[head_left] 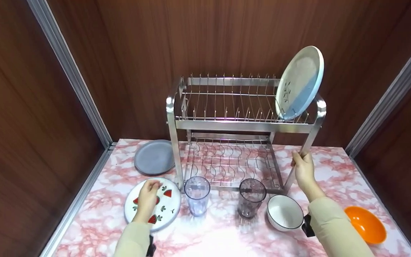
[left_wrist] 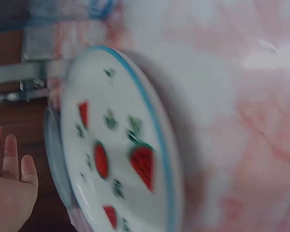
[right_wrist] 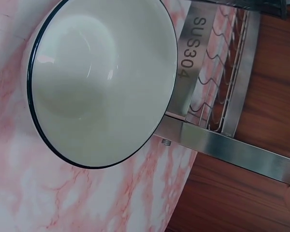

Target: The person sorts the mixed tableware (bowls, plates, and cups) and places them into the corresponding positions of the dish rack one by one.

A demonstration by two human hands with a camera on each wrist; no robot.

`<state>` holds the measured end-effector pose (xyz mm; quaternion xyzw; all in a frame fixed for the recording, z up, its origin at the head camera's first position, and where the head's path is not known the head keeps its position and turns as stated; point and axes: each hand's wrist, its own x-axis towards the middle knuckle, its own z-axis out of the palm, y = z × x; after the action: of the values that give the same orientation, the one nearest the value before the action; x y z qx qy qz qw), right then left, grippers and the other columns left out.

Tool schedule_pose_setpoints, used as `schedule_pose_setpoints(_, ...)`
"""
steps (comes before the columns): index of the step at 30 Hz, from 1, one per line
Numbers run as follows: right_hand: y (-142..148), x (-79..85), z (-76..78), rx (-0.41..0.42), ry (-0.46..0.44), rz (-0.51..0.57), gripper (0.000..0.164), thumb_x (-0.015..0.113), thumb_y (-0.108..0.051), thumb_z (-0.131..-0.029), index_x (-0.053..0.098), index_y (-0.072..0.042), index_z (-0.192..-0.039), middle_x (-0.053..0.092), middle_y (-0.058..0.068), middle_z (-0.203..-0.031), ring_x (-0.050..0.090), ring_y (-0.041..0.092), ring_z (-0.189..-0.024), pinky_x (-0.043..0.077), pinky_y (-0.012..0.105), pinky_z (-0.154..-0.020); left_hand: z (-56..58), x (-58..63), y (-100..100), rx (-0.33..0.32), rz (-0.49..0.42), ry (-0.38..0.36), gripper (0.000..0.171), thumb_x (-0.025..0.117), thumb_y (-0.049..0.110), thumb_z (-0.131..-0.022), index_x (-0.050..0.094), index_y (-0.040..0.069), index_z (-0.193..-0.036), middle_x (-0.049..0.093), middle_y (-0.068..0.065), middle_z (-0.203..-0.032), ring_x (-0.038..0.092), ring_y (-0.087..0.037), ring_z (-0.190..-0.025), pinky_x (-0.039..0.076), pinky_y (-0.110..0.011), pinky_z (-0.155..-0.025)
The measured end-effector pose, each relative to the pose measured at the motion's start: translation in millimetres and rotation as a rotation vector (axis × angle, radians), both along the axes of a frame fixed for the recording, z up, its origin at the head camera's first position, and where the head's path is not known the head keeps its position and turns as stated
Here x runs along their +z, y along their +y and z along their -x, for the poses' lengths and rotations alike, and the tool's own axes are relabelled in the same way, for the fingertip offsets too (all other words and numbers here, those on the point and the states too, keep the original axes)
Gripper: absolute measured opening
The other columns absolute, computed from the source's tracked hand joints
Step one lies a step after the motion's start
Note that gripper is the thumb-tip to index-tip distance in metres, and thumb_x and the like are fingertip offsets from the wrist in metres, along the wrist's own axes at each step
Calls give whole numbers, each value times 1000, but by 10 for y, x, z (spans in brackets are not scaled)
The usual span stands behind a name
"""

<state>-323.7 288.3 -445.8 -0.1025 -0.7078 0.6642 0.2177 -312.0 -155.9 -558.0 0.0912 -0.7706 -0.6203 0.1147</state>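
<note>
My right hand (head_left: 303, 167) grips the right front leg of a two-tier metal dish rack (head_left: 244, 125); only a sliver of that hand shows at the edge of the right wrist view. Over a white plate with watermelon pictures (head_left: 170, 210) is my left hand (head_left: 148, 196), its fingers loosely bent and holding nothing. The left wrist view shows the plate's blue rim, with the fingers (left_wrist: 10, 157) off to its side. A large pale plate (head_left: 300, 78) stands on edge at the right end of the upper tier. The lower tier holds no dishes.
A grey plate (head_left: 154, 157) lies behind the watermelon plate. Before the rack stand a clear bluish tumbler (head_left: 197, 196), a dark tinted tumbler (head_left: 252, 198) and a white bowl with a dark rim (head_left: 284, 213). Farther right sits an orange bowl (head_left: 366, 225). Wood-look panels enclose the marbled tabletop.
</note>
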Motion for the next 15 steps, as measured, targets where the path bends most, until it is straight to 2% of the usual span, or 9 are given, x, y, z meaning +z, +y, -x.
schedule_pose_setpoints(3,2,-3,-6,-2,-7,6,20,43,-12,-91,37,-7,-72,38,-3,-56,40,9,-55,33,26,-61,-113,-116,-170,52,61,-48,20,44,10,-90,54,-1,-103,61,-17,-103,56,-24,-95,42,-28,-84)
schedule_pose_setpoints(6,3,-4,-4,-4,-10,13,21,44,-13,-91,37,-8,-71,38,-3,-57,40,9,-56,33,25,-61,-228,-212,-305,100,104,-80,19,43,10,-90,55,0,-101,61,-16,-102,54,-23,-93,42,-27,-82)
schedule_pose_setpoints(11,0,-7,-3,1,-10,3,21,43,-12,-91,36,-9,-72,38,-3,-58,40,10,-57,34,25,-62,-396,-341,-468,175,135,-112,18,43,8,-90,54,-1,-101,58,-19,-105,52,-28,-101,41,-37,-87)
schedule_pose_setpoints(15,-4,-8,-6,13,-3,12,20,43,-12,-91,35,-9,-73,38,-3,-59,39,8,-57,33,25,-62,-500,-419,-542,304,215,-115,22,41,6,-88,50,-3,-105,53,-22,-101,50,-30,-95,42,-38,-80)
